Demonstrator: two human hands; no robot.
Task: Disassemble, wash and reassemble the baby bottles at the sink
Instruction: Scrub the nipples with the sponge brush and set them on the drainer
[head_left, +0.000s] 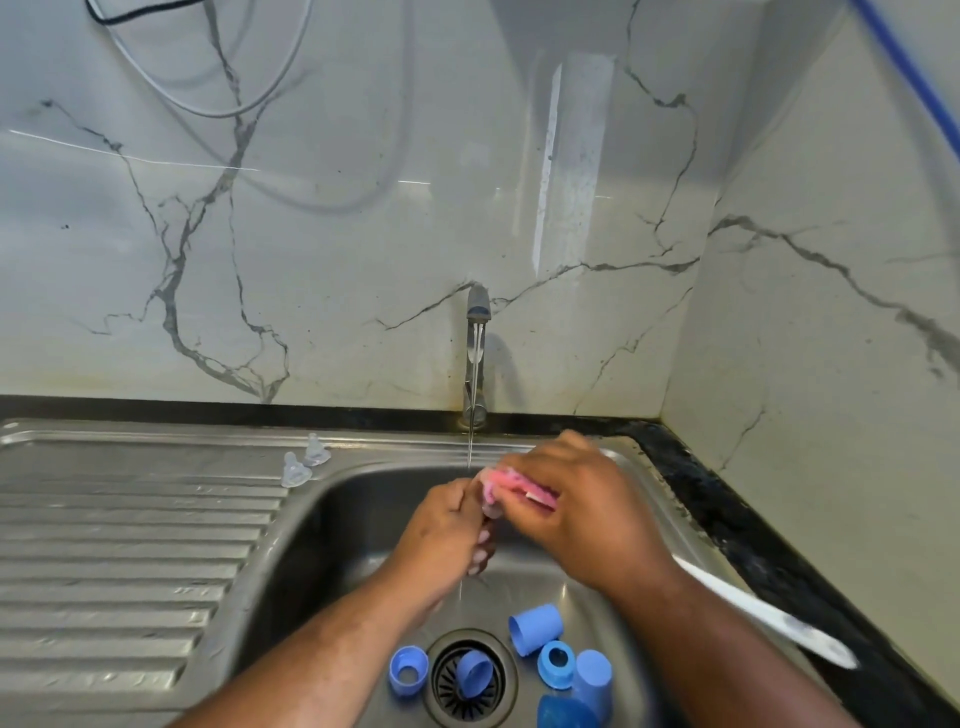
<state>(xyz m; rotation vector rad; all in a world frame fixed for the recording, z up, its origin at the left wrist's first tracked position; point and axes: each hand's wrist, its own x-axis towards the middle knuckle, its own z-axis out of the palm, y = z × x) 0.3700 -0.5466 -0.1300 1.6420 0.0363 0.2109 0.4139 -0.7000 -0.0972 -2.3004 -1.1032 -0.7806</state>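
Steel sink under a running tap: the right hand curls its fingers round a pink sponge; the left hand pinches a small clear piece against it.

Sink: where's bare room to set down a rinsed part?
The ribbed drainboard is bare left of the basin, nearer than the two clear nipples. Crowded: basin floor round the drain, with blue caps and rings; a white handle juts over the right rim; mid-basin the right hand grips a pink scrubber, the left hand a small clear part.
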